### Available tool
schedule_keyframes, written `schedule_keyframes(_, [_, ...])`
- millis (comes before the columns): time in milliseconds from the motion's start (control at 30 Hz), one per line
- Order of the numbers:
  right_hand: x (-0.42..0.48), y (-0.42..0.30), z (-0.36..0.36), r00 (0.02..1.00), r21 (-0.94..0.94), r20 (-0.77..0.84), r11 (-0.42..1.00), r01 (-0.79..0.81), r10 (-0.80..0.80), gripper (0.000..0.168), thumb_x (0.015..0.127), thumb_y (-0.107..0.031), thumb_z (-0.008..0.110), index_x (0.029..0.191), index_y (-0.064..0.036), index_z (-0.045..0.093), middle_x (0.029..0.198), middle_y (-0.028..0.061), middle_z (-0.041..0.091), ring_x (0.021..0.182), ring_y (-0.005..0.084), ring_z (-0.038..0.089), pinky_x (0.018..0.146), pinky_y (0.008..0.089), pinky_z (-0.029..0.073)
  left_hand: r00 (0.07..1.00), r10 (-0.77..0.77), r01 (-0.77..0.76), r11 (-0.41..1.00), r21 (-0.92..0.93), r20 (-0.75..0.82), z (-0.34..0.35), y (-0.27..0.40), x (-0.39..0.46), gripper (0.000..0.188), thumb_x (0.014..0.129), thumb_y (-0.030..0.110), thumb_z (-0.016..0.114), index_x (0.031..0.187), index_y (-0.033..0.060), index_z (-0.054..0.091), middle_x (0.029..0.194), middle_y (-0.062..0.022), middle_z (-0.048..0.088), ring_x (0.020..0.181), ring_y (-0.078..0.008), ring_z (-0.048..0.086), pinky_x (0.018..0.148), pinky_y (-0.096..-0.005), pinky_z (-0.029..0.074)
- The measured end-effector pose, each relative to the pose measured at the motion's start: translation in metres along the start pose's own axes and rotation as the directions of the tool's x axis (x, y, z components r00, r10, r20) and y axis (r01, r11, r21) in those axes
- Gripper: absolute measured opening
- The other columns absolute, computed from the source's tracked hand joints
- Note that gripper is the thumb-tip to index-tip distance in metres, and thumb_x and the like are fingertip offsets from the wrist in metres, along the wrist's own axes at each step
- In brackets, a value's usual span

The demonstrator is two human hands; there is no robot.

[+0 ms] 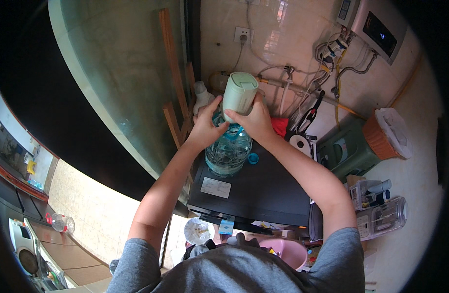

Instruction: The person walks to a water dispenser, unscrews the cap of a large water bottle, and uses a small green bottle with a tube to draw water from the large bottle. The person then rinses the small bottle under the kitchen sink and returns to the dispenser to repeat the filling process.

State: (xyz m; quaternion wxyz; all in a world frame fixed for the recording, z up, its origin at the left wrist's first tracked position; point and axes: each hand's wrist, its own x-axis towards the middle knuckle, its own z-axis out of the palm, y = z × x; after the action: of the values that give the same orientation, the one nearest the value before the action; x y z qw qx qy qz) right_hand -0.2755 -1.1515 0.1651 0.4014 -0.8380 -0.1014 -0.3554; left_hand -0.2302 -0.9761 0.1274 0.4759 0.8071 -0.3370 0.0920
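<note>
A light green plastic device with a rounded-square top (pixel 241 91), possibly a bottle-top water pump, stands slightly tilted over the neck of a large clear water bottle (pixel 228 157). My right hand (pixel 256 122) grips the device's lower right side, thumb across its front. On the other side, my left hand (pixel 207 126) cups the lower left of it, close to the bottle's blue carry handle (pixel 234 133). My fingers hide the joint between device and neck. The bottle is upright on a black appliance top (pixel 268 186). Beside it lies a blue bottle cap (pixel 253 158).
A white plastic bottle (pixel 202 97) and wooden slats (pixel 173 62) stand behind on the left, by a glass panel (pixel 122 73). Hoses and pipes (pixel 294 86) run along the tiled wall below a water heater (pixel 378 31). A green stool (pixel 349 152) is at right.
</note>
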Motion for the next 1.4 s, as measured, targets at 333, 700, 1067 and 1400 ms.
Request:
schedule_keyframes(333, [-0.003, -0.008, 0.006, 0.998, -0.062, -0.036, 0.997, -0.054, 0.052, 0.076, 0.065, -0.032, 0.085, 0.118, 0.005, 0.045, 0.105, 0.0224, 0.061, 0.096, 0.0354, 0.063, 0.081, 0.0417, 0.051, 0.998, -0.013, 0.008, 0.997, 0.07, 0.069, -0.001, 0.009, 0.011, 0.087, 0.075, 0.032, 0.079, 0.145, 0.0075, 0.034, 0.13, -0.0191, 0.052, 0.125, -0.0344, 0.044, 0.107, -0.0491, 0.026])
schedule_keyframes(700, [0.003, 0.002, -0.009, 0.976, 0.112, 0.203, 0.988, -0.104, 0.079, 0.072, 0.068, -0.031, 0.083, 0.119, 0.005, 0.048, 0.109, 0.0229, 0.061, 0.099, 0.0332, 0.063, 0.086, 0.0407, 0.051, 0.994, 0.038, -0.017, 0.981, -0.195, 0.105, -0.006, 0.016, 0.019, 0.077, 0.073, 0.015, 0.082, 0.137, 0.0013, 0.041, 0.124, -0.0148, 0.059, 0.118, -0.0249, 0.055, 0.102, -0.0368, 0.042])
schedule_keyframes(1067, [0.004, 0.004, -0.001, 0.988, 0.08, 0.132, 0.992, -0.094, 0.083, 0.074, 0.068, -0.029, 0.082, 0.121, 0.007, 0.046, 0.109, 0.0247, 0.061, 0.097, 0.0348, 0.065, 0.084, 0.0402, 0.052, 0.989, 0.05, -0.02, 0.979, -0.203, 0.142, -0.013, 0.016, 0.027, 0.076, 0.073, 0.015, 0.082, 0.136, 0.0011, 0.043, 0.125, -0.0154, 0.059, 0.119, -0.0249, 0.054, 0.102, -0.0362, 0.042])
schedule_keyframes(1400, [-0.001, 0.003, -0.008, 0.976, 0.118, 0.187, 0.984, -0.131, 0.107, 0.071, 0.071, -0.027, 0.082, 0.124, 0.003, 0.045, 0.111, 0.0189, 0.062, 0.102, 0.0291, 0.064, 0.086, 0.0378, 0.051, 0.982, 0.057, -0.022, 0.982, -0.186, 0.181, -0.015, 0.02, 0.025, 0.075, 0.073, 0.02, 0.082, 0.135, 0.002, 0.044, 0.122, -0.0142, 0.059, 0.115, -0.0253, 0.056, 0.1, -0.037, 0.043])
